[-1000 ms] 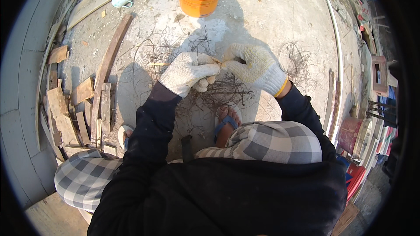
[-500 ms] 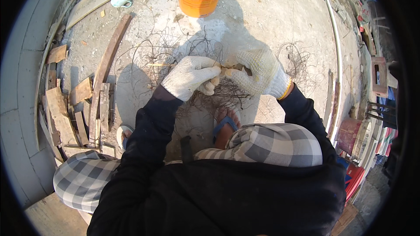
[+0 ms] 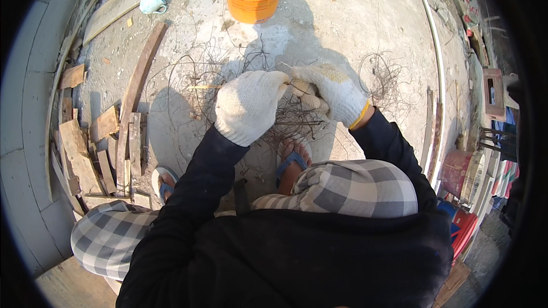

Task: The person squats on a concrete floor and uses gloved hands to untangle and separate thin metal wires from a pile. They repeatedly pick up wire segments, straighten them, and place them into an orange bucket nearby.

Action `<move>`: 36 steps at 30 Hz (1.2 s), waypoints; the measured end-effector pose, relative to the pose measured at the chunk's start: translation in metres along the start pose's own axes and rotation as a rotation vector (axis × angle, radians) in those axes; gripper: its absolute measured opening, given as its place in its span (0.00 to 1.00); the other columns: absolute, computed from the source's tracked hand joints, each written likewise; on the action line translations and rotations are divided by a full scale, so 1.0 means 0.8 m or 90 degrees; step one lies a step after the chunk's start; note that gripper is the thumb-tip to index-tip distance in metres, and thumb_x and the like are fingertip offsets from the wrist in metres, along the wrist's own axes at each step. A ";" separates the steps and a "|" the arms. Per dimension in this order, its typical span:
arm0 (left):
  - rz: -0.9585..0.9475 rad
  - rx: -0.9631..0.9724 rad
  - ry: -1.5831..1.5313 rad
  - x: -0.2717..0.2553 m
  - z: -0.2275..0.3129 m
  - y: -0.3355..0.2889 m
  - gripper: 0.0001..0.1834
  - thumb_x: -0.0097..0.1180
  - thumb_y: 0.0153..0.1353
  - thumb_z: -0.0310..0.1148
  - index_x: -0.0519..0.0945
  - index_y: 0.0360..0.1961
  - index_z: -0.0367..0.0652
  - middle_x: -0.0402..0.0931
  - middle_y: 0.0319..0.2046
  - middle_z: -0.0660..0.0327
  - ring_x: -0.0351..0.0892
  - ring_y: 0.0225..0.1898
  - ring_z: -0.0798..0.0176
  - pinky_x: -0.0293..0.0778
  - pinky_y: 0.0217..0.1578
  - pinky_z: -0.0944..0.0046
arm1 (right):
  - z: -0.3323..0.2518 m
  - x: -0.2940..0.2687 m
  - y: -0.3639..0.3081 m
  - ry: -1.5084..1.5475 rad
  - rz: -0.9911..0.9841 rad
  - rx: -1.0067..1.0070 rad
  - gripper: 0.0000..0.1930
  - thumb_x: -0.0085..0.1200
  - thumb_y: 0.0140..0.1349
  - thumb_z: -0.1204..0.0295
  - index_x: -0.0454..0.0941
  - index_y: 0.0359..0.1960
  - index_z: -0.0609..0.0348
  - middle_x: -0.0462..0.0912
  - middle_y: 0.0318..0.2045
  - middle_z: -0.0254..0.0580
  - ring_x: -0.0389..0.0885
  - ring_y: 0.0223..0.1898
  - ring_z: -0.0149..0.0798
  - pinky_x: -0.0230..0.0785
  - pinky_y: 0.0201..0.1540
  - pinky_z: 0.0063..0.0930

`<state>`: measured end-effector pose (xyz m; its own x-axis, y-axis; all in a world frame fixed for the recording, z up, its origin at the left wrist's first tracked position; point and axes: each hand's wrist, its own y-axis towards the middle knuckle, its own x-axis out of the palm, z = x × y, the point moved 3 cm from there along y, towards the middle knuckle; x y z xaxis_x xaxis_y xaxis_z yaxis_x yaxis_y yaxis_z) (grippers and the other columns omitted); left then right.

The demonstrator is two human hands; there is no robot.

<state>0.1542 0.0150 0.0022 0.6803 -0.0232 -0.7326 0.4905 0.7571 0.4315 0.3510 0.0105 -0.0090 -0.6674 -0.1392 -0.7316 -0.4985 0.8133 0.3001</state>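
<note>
Both my hands wear white knitted work gloves and meet over a tangle of thin dark wire [image 3: 294,120] on the ground. My left hand [image 3: 248,105], its back turned up, pinches a piece of thin wire at the fingertips. Touching or nearly touching it, my right hand [image 3: 331,92] is closed on the same wire, fingers curled under and thumb side toward the left. A short end of the wire shows between the two hands; the rest is hidden by the gloves. More loose wire [image 3: 383,77] lies to the right of my right hand.
An orange bucket [image 3: 253,8] with a white rim stands ahead. A pale blue cup [image 3: 153,3] lies at the far left. Wood scraps [image 3: 80,151] and a long plank [image 3: 140,80] lie on the left. A white pipe [image 3: 438,63] runs along the right; my sandalled feet are below the wire.
My left hand has rolled over so its back now faces up. My right hand has turned, its fingers curling under, and moved slightly left. The view has shifted a little.
</note>
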 end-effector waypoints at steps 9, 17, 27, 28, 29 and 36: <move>-0.145 -0.493 -0.549 0.004 -0.032 -0.012 0.11 0.59 0.66 0.32 0.82 0.43 0.34 0.81 0.25 0.61 0.78 0.22 0.72 0.73 0.24 0.71 | -0.058 0.000 0.013 -0.187 0.127 0.120 0.18 0.62 0.62 0.68 0.80 0.54 0.49 0.82 0.26 0.37 0.80 0.25 0.36 0.71 0.27 0.30; -0.270 -0.487 -0.538 -0.001 -0.036 -0.013 0.11 0.58 0.67 0.32 0.82 0.42 0.33 0.80 0.27 0.62 0.76 0.22 0.74 0.72 0.23 0.72 | -0.040 0.011 0.013 -0.281 -0.025 -0.030 0.22 0.57 0.58 0.70 0.78 0.57 0.46 0.81 0.42 0.43 0.81 0.42 0.46 0.75 0.41 0.41; -0.047 -0.028 -0.022 -0.015 -0.027 0.001 0.09 0.64 0.58 0.29 0.84 0.41 0.45 0.82 0.31 0.56 0.83 0.33 0.50 0.78 0.35 0.60 | -0.015 0.008 0.004 0.554 -0.139 0.440 0.14 0.57 0.68 0.69 0.82 0.52 0.58 0.86 0.35 0.36 0.83 0.36 0.32 0.77 0.39 0.26; -0.033 -0.010 -0.011 -0.016 -0.027 0.001 0.09 0.64 0.59 0.30 0.84 0.41 0.45 0.83 0.31 0.57 0.83 0.33 0.50 0.78 0.35 0.60 | -0.015 0.010 0.002 0.600 -0.153 0.460 0.14 0.58 0.68 0.69 0.81 0.52 0.60 0.86 0.35 0.36 0.83 0.36 0.30 0.76 0.39 0.24; -0.028 0.005 -0.020 -0.015 -0.028 0.001 0.10 0.64 0.58 0.29 0.84 0.43 0.46 0.83 0.31 0.57 0.83 0.32 0.49 0.78 0.35 0.60 | -0.017 0.012 0.001 0.673 -0.150 0.440 0.15 0.58 0.69 0.68 0.81 0.53 0.62 0.86 0.36 0.36 0.82 0.36 0.27 0.76 0.39 0.22; -0.074 -0.340 -0.408 0.000 -0.057 -0.007 0.14 0.59 0.65 0.28 0.82 0.51 0.39 0.84 0.34 0.59 0.79 0.27 0.66 0.76 0.31 0.66 | -0.004 0.011 -0.007 0.742 -0.055 0.487 0.15 0.58 0.68 0.71 0.80 0.54 0.65 0.86 0.38 0.39 0.83 0.35 0.28 0.78 0.40 0.21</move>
<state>0.1269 0.0402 -0.0241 0.8981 -0.3644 -0.2461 0.3629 0.9303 -0.0531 0.3460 0.0029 -0.0149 -0.9090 -0.2810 0.3079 -0.3918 0.8280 -0.4011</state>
